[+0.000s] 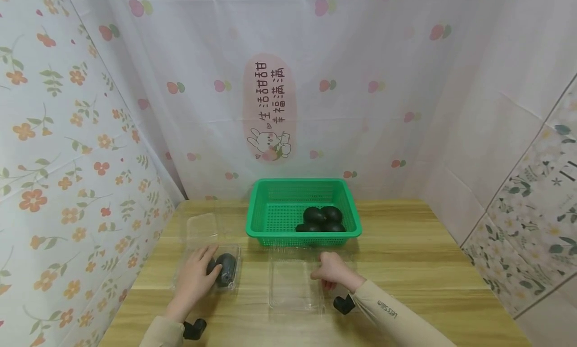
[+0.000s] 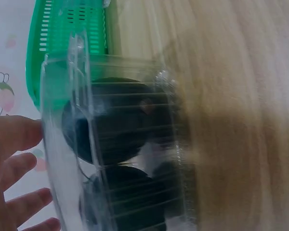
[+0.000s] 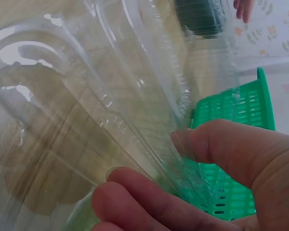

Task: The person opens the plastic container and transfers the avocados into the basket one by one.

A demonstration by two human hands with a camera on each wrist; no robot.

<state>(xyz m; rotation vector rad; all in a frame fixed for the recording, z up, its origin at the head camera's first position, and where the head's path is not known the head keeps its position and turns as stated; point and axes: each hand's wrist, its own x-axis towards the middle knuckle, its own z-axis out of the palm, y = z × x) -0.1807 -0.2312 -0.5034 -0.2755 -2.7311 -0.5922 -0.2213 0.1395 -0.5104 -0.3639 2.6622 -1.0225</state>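
On the left, a clear plastic box (image 1: 238,254) holds dark, rounded avocado-like fruits (image 1: 227,269). My left hand (image 1: 196,274) lies over its left side, fingers extended and loosely spread. In the left wrist view the fingertips are beside the wall of that box (image 2: 62,159), with the dark fruits seen through the plastic. A second clear plastic box (image 1: 290,286) sits in front of the basket. Its right edge is where my right hand (image 1: 335,271) is. The right wrist view shows the thumb (image 3: 216,142) and fingers pinching the edge of this box (image 3: 86,110); no fruit shows in it.
A green slotted basket (image 1: 303,183) stands at the back of the wooden table (image 1: 396,247), with several dark fruits (image 1: 314,215) in its right half. Behind the left box lies a clear plastic panel (image 1: 201,228). Patterned curtains (image 1: 360,131) close off the back and sides.
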